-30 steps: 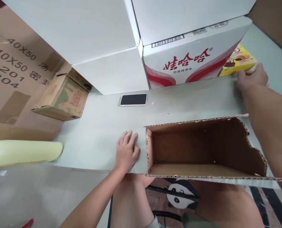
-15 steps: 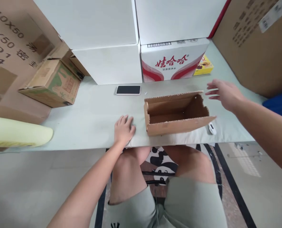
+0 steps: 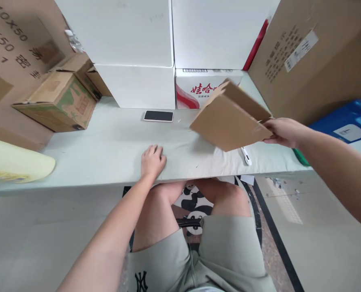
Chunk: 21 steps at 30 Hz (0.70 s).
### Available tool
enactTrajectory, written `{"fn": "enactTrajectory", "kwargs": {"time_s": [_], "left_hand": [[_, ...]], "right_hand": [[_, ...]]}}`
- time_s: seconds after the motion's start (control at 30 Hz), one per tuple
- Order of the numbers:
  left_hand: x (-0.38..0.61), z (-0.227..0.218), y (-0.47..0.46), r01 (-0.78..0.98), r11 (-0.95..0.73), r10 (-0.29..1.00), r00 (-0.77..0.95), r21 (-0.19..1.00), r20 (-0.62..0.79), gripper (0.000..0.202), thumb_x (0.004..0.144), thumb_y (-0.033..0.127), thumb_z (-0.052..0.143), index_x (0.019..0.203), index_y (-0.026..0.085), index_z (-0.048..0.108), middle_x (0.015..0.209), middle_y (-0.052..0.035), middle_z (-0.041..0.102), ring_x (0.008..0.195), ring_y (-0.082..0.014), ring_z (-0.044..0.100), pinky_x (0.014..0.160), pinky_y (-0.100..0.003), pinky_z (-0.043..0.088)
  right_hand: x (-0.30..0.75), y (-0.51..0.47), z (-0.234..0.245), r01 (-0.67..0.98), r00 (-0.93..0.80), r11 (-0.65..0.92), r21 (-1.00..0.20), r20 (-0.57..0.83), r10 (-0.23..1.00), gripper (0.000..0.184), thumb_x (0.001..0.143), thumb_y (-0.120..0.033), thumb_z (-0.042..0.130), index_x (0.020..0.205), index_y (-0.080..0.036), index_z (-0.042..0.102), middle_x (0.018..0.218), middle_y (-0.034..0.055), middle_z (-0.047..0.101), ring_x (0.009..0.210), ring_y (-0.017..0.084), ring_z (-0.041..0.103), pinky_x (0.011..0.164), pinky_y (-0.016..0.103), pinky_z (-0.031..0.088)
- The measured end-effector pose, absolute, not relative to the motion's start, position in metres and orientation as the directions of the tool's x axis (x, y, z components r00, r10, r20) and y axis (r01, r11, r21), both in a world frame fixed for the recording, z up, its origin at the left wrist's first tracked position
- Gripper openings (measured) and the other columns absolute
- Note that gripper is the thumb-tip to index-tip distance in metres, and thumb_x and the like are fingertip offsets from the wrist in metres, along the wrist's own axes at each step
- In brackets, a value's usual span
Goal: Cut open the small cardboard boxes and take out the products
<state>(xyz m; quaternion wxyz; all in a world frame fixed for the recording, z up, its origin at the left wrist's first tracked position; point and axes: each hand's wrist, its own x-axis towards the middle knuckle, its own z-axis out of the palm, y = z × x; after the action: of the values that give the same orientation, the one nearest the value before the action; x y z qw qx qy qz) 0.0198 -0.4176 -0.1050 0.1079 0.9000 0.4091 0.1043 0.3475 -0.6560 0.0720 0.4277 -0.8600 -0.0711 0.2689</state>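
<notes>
My right hand grips the right end of a small brown cardboard box, its fingers closed on the edge. The box is tilted and lifted above the cloth-covered table, with its opening turned away toward the back right. Below it lies a small white device with a dark slot. My left hand rests palm down near the front edge, fingers loosely bent and holding nothing. Behind the left hand, a phone with a dark screen lies flat.
White cartons are stacked at the back, beside a red-and-white carton partly hidden by the lifted box. Brown cartons and a pale yellow object stand left. A large carton and a blue bottle are at right.
My right hand has taken hold of the cardboard box, which has risen off the table and tipped over. The left hand stays on the table, its fingers drawn closer together. The view has shifted right.
</notes>
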Motion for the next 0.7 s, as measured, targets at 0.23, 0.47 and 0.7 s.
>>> {"fn": "enactTrajectory", "kwargs": {"time_s": [0.23,0.47,0.7], "left_hand": [[0.019,-0.106,-0.414,0.704,-0.650,0.752,0.650,0.286,0.107,0.049,0.092,0.020,0.048,0.136,0.016,0.070,0.151,-0.0190,0.061,0.145,-0.0386,0.053,0.121,-0.054,0.041],[0.020,-0.110,-0.407,0.697,-0.681,0.730,0.670,0.227,0.134,0.046,0.092,0.020,0.048,0.132,0.016,0.071,0.147,-0.0198,0.063,0.142,-0.0385,0.056,0.117,-0.055,0.045],[0.021,-0.111,-0.405,0.715,-0.671,0.737,0.671,0.194,0.078,0.049,0.093,0.020,0.048,0.138,0.013,0.069,0.151,-0.0225,0.060,0.148,-0.0421,0.052,0.119,-0.060,0.045]], "right_hand": [[0.403,-0.687,0.080,-0.248,0.955,-0.549,-0.798,-0.297,0.001,0.027,0.083,0.004,0.044,0.081,-0.018,0.059,0.074,0.0100,0.064,0.067,0.014,0.064,0.066,0.029,0.054],[0.453,-0.659,0.060,-0.284,0.951,-0.470,-0.836,-0.307,-0.028,0.027,0.097,-0.002,0.034,0.089,-0.015,0.057,0.077,0.0025,0.060,0.068,0.008,0.061,0.076,0.024,0.053],[0.489,-0.593,0.045,-0.258,0.946,-0.457,-0.851,-0.319,0.060,0.044,0.107,-0.024,0.033,0.128,0.007,0.057,0.111,0.0200,0.069,0.082,0.008,0.064,0.075,0.025,0.050]]}}
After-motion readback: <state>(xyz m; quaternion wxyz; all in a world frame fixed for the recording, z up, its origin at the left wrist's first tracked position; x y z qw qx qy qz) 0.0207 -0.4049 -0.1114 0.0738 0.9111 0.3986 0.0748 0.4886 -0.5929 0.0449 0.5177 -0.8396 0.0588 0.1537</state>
